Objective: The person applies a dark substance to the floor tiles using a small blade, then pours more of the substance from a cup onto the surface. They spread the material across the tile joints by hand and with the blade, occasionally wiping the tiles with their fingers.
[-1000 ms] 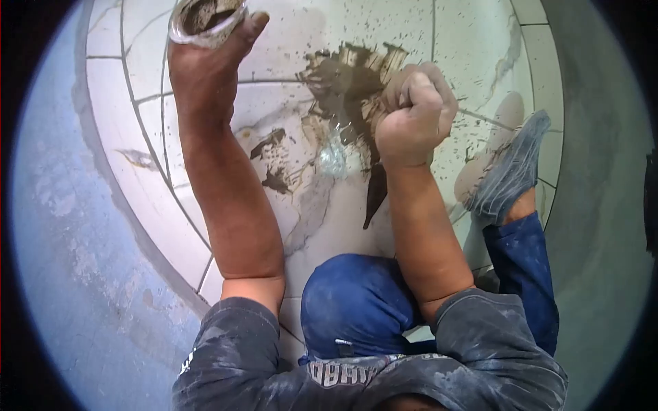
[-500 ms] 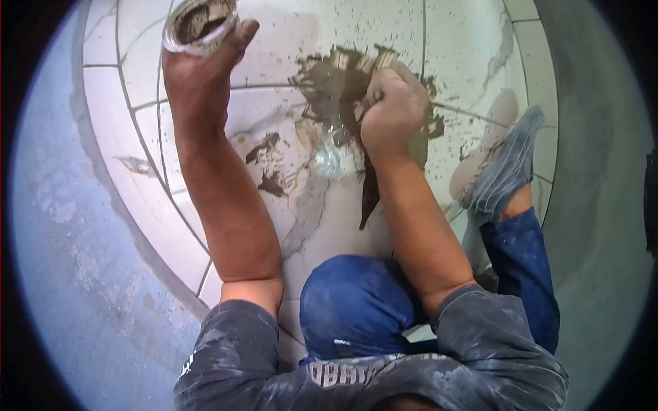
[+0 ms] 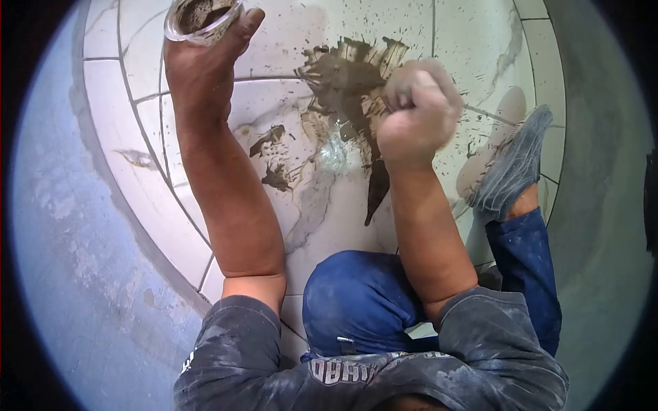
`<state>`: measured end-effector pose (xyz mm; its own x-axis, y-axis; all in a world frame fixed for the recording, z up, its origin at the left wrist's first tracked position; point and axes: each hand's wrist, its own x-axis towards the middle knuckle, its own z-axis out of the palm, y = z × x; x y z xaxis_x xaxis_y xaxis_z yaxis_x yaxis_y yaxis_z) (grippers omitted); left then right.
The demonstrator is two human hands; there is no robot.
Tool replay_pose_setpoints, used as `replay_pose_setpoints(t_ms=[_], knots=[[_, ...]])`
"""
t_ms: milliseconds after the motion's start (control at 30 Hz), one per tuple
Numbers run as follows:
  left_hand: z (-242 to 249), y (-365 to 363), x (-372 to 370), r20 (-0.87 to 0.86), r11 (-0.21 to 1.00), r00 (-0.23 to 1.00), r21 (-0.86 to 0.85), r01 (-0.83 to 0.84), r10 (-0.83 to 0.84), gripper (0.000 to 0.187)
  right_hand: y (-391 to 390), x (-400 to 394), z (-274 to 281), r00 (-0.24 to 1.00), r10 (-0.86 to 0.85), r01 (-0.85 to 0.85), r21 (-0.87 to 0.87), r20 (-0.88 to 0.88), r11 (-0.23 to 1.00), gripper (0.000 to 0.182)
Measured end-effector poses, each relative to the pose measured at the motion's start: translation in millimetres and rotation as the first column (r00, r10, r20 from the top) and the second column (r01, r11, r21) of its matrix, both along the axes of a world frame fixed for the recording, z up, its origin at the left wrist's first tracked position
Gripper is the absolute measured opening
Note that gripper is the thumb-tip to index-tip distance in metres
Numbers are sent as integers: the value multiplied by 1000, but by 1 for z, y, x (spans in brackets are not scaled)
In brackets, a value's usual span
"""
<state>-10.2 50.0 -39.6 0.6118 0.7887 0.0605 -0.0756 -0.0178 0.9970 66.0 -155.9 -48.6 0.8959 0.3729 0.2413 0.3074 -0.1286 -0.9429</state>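
Note:
My left hand (image 3: 202,75) is wrapped round a clear plastic cup (image 3: 179,32) at the top left. Brown-grey paste (image 3: 202,12) coats the inside of this cup. My right hand (image 3: 419,113) is closed and slightly blurred, at the right side of a wet brown-grey smear (image 3: 343,75) on the tiles. Whatever its fingers may hold is hidden. The smear has streaked upper edges and a pointed tail running down towards my knee.
White marbled tiles (image 3: 329,219) with dark joints make up the floor, dotted with splashes. Smaller patches of paste (image 3: 277,177) lie left of the smear. My foot in a grey sock (image 3: 514,164) rests at the right, and my blue-trousered knee (image 3: 356,288) is in front. A bluish wall (image 3: 89,260) curves along the left.
My right hand has moved right and slightly down, off the smear's upper part, uncovering more of its streaked edge. My left hand still holds the cup in nearly the same place.

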Motion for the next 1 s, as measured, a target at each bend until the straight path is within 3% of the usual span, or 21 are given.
replay_pose_setpoints(t_ms=[67,100,133,200,233,267,333,367,400,467,567,600,633,700,733,800,867,900,1000], knots=[[-2,2,3,39,1000,999,-15,25,-24,56,0,2,-3,997,-70,69,-99,-16,993,29],[6,-3,6,0,1000,1000,-16,-11,11,54,5,6,4,990,-18,25,51,-143,998,32],[6,1,10,14,1000,1000,-7,-24,24,54,6,10,11,992,-4,12,60,-129,998,32],[2,3,2,29,997,998,-63,53,-51,52,-1,1,24,966,70,-5,254,-249,967,32],[3,1,3,24,997,999,-61,39,-37,51,0,2,2,983,-12,43,-169,182,985,29],[5,-3,5,33,997,998,-60,46,-44,51,-4,2,-1,981,-19,52,-168,191,984,29],[10,-6,7,30,999,999,-31,-21,22,51,3,3,13,998,42,-35,129,-57,991,27],[7,-5,2,10,999,1000,-38,-21,21,51,1,0,25,994,44,-25,176,-103,984,27],[4,0,1,28,999,999,-32,17,-16,52,2,-2,13,993,49,-29,177,-112,984,27],[5,-1,1,57,997,996,-32,76,-75,52,-4,-1,-10,991,18,-17,12,-131,1000,27],[3,1,2,14,1000,999,-2,29,-28,54,-3,2,21,995,13,-3,98,-104,995,26],[2,3,-2,8,999,999,-10,36,-36,54,-8,2,24,997,44,-33,155,-69,987,25],[6,-1,-4,18,998,1000,-49,26,-26,49,-16,14,-24,863,102,-5,-193,495,981,25],[10,-5,7,86,997,995,-56,50,-45,46,-1,12,-25,769,-84,120,-14,634,993,26],[11,-5,6,104,998,993,-25,55,-52,49,-2,2,19,1000,27,-27,126,4,992,26],[15,-8,5,38,999,999,-31,6,-5,53,-3,-3,17,1000,-21,21,178,-2,984,28],[3,0,4,18,999,999,-30,28,-28,53,-4,3,-4,999,-44,45,17,-30,999,29],[4,0,7,23,999,999,-36,23,-23,53,1,2,4,988,-69,80,74,-141,994,30],[0,1,3,9,999,1000,-42,7,-7,55,-9,-2,20,997,17,-12,62,-81,998,31]])
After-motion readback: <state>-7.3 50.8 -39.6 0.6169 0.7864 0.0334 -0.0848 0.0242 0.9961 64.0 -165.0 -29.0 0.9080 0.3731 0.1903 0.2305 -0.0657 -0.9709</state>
